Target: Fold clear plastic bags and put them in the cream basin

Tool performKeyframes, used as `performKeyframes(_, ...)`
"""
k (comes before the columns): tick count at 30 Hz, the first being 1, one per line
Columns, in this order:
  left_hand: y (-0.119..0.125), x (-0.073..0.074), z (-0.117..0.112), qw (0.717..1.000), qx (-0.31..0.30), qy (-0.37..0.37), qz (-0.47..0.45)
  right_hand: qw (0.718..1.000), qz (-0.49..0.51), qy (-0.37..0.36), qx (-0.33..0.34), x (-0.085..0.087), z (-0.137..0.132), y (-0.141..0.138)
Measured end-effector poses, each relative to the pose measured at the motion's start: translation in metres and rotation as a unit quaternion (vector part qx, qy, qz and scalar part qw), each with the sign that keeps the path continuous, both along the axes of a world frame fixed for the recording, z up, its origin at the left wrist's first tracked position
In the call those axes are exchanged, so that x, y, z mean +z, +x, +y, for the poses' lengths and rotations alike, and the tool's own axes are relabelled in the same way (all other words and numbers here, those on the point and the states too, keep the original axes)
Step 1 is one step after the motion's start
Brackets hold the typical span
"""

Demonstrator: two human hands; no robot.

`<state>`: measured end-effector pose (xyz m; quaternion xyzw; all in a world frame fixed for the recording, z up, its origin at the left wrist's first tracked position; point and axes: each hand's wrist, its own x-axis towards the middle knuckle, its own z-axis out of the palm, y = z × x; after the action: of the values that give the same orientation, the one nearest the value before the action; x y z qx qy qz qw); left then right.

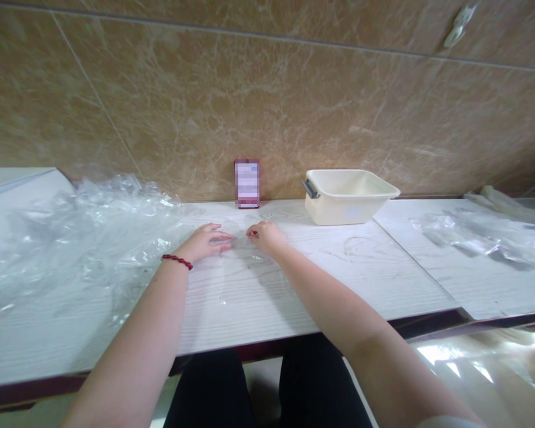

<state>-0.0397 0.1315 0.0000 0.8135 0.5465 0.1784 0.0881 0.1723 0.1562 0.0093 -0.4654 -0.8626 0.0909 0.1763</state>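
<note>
A clear plastic bag [243, 267] lies flat on the white table between my hands, its outline faint against the wood grain. My left hand [207, 242], with a dark red bead bracelet [177, 261] at the wrist, rests by the bag's left side with fingers stretched out and apart. Opposite it, my right hand [266, 236] has its fingers curled in a pinch at the bag's upper part. Little of the pinched plastic shows. A large heap of loose clear plastic bags [102, 238] spreads out to the left of my left forearm.
Against the brown marbled wall leans a phone [247, 184] with its screen lit. To its right stands a cream plastic bin [343, 208] with a grey handle. More clear plastic bags [485, 235] lie far right, past a table seam. The front table edge [289, 346] runs above my legs.
</note>
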Motion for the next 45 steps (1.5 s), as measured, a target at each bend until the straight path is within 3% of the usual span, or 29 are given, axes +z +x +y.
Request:
performKeyframes(4,0.0,-0.004,0.003,0.999,0.018,-0.013,0.035,1.0,-0.002,0.008,0.0,0.001,-0.001,0.001)
performKeyframes(10,0.003,-0.001,0.001,0.998,0.029,-0.029,0.056,0.996,0.005,0.038,0.083,0.0,-0.003,-0.002)
performKeyframes(29,0.005,0.014,-0.011,0.982,0.049,-0.139,0.121,0.998,0.003,0.013,0.055,-0.004,0.004,0.0)
performKeyframes(45,0.001,0.007,-0.006,0.98,0.043,-0.136,0.138,0.999,-0.025,0.011,0.044,-0.004,0.007,0.002)
